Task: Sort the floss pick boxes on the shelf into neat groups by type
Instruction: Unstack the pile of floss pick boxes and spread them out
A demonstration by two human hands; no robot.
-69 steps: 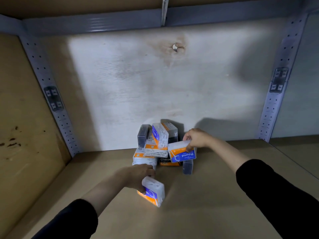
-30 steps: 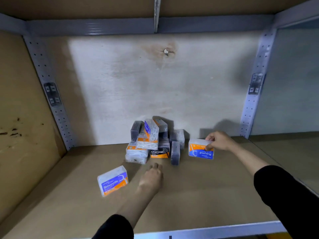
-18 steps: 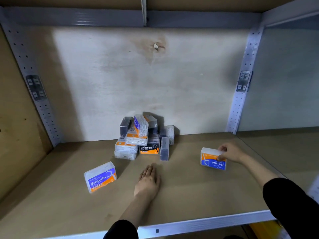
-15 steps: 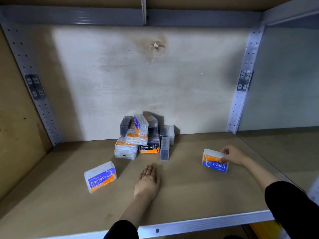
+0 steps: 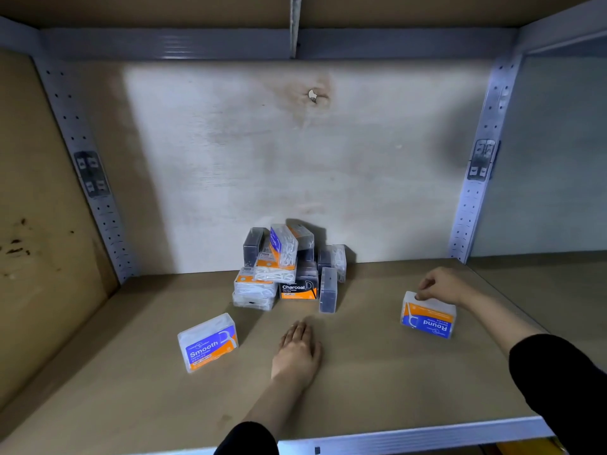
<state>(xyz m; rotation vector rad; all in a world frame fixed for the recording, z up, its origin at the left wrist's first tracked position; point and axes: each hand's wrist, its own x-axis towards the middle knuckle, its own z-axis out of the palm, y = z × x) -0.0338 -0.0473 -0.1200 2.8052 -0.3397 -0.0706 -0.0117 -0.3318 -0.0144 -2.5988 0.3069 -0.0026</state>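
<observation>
A jumbled pile of floss pick boxes (image 5: 285, 267) sits against the back wall at mid-shelf: clear orange-and-blue ones, a black Charcoal box (image 5: 298, 289) and a dark box standing on end (image 5: 327, 289). A Smooth box (image 5: 208, 342) stands alone at front left. A Round box (image 5: 428, 315) stands upside down at the right, with the fingers of my right hand (image 5: 441, 286) pinching its top edge. My left hand (image 5: 297, 353) lies flat, palm down, on the shelf board just in front of the pile, holding nothing.
The brown shelf board (image 5: 361, 372) has a metal front lip (image 5: 410, 435). Perforated metal uprights (image 5: 473, 198) stand at both back corners. A wooden side panel (image 5: 36, 224) closes the left; a neighbouring bay opens at the right.
The Smooth box was set down at front left and my left hand let it go. My right hand carried the Round box from the pile out to the right and stood it on the board.
</observation>
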